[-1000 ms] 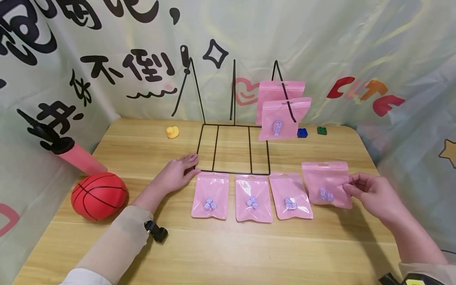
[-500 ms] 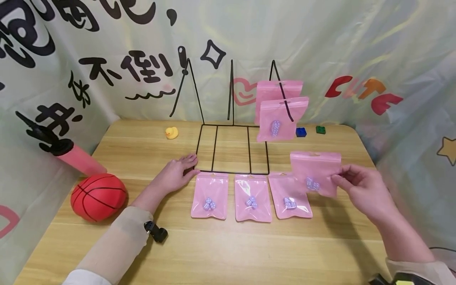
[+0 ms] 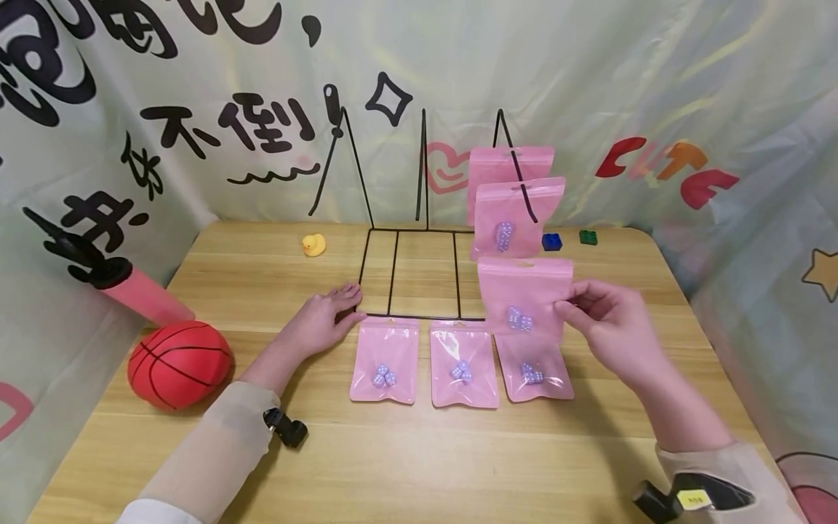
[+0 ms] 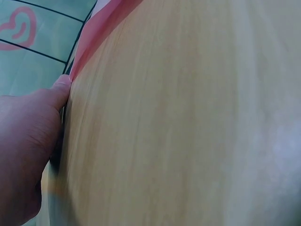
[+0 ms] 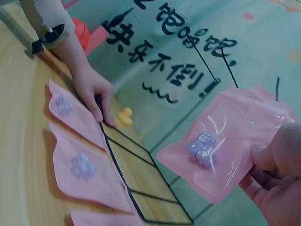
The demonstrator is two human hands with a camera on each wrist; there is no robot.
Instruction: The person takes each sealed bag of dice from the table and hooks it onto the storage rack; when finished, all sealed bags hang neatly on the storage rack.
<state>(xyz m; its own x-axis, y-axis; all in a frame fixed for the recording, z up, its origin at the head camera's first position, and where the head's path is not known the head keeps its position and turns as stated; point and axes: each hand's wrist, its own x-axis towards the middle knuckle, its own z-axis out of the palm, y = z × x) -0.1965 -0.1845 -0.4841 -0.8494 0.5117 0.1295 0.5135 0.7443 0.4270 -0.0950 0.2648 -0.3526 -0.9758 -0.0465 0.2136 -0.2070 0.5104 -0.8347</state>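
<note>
Nearest the camera, 3 pink pouches lie flat in a row on the wooden counter, each with small purple dice inside. Just above the rightmost of them, the right hand pinches the right edge of a 4th pink pouch between thumb and fingers and holds it upright in the air, clear of the counter; 2 purple dice sit low in it. The left hand lies flat on the counter with straight, relaxed fingers, its fingertips touching the front left corner of the black wire rack, just beside the leftmost pouch. Well to the left rests a red ball with a pink pump behind it. Farther back, the rack's upright hooks rise; 2 more pouches hang on the rightmost hook, one behind the other. A yellow duck stands left of the rack, and a blue brick and a green brick right of it, before the printed backdrop.
</note>
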